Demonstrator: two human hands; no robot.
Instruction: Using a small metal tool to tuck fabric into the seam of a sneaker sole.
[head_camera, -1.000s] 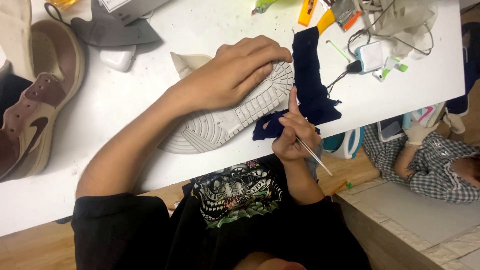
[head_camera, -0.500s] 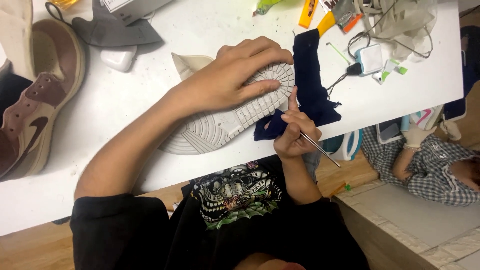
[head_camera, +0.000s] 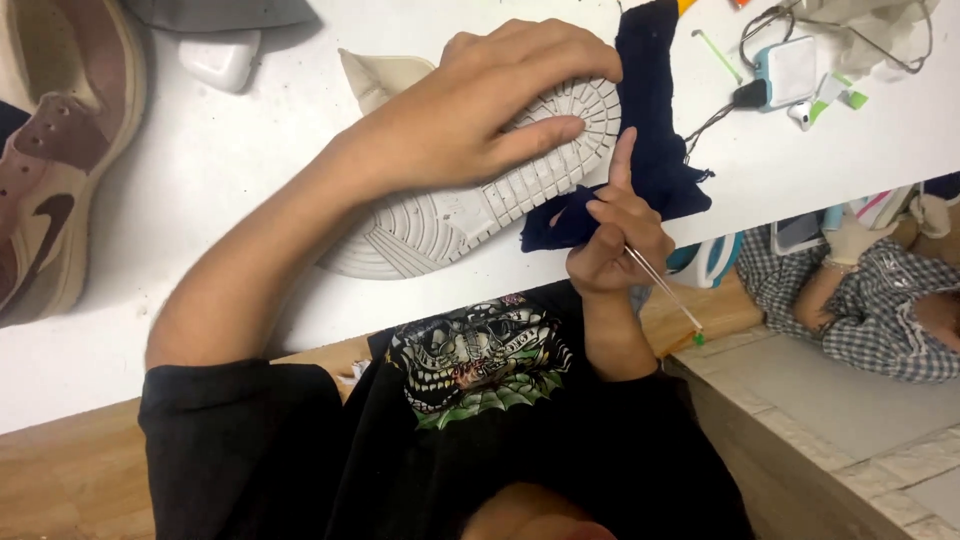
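An off-white shoe lies sole-up on the white table (head_camera: 250, 170), its ribbed sole (head_camera: 440, 220) facing me. My left hand (head_camera: 480, 110) presses flat on the sole near the toe, fingers spread over it. My right hand (head_camera: 615, 235) sits at the table's front edge beside the toe, shut on a thin metal tool (head_camera: 665, 290) with a green tip. The tool's working end is hidden behind my fingers. A dark blue cloth (head_camera: 650, 130) lies under and beside the toe.
A brown and cream sneaker (head_camera: 55, 160) rests at the far left. A small white block (head_camera: 220, 58) and a grey sheet (head_camera: 220, 12) lie at the back. A pale blue charger with cable (head_camera: 785, 70) sits at right. Another person in a checked shirt (head_camera: 870, 300) is below the table's right side.
The view has shifted closer. My right hand has edged up toward the toe of the sole, with the tool still in it. My left hand stays pressed on the sole.
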